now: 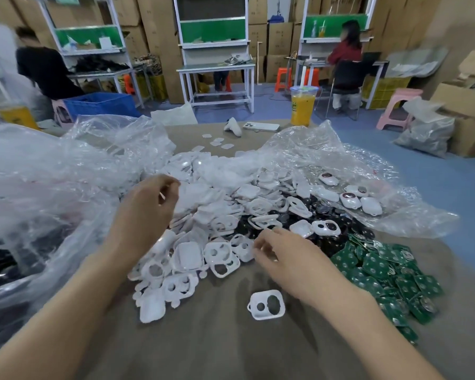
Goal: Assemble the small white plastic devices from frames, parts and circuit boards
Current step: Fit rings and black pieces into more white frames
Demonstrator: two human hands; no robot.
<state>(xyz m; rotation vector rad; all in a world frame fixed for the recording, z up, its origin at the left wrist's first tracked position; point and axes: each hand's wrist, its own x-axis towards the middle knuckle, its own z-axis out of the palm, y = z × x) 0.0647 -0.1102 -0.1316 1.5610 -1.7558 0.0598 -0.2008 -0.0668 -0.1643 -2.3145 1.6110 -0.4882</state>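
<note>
one white frame [266, 305] lies below both hands, apart from them.

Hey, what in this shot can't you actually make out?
- Head view: whether the left hand holds a part; its curled fingers hide the palm.
- Right hand: fingertip contents hidden by the hand.
- Circuit boards: markings too small.
- Left plastic bag: contents blurred by glare.

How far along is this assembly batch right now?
Early. Only a few finished white devices lie on the plastic sheet at the far right. One single frame sits apart on the table, ready for work. The right hand reaches into the pile; the left hand hovers over the loose white parts. That heap and the green circuit boards remain unassembled.
</note>
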